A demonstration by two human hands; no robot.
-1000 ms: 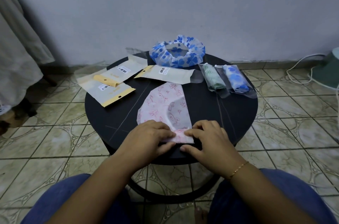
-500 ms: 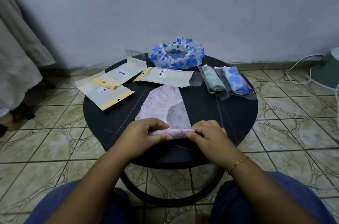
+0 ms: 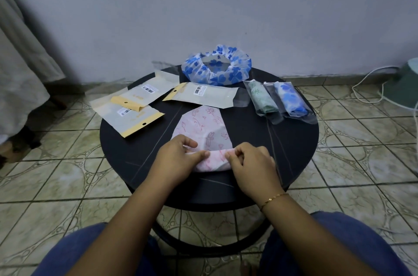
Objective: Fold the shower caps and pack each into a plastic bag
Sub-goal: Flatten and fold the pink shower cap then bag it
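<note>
A pink flowered shower cap [image 3: 203, 127] lies flattened in the middle of the round black table [image 3: 126, 147], its near end rolled into a thick tube. My left hand [image 3: 176, 157] pinches the roll's left end and my right hand [image 3: 251, 162] pinches its right end. A blue flowered cap [image 3: 216, 65] sits puffed and unfolded at the table's far edge. Three empty bags with yellow headers lie flat: two overlapping at the left [image 3: 129, 117] and one in the middle [image 3: 203, 95]. Two packed bags rest at the right, one with a green cap [image 3: 262, 99], one with a blue cap [image 3: 290, 100].
The table stands on a tiled floor [image 3: 56, 176] in front of a pale wall. Grey cloth [image 3: 20, 79] hangs at the left. A white cable [image 3: 366, 86] and a green object [image 3: 407, 86] lie on the floor at the right. My knees in blue trousers flank the table's near edge.
My hands have rolled the pink cap's near end further away from me; the roll is thicker and the flat part shorter. Everything else on the table stayed put.
</note>
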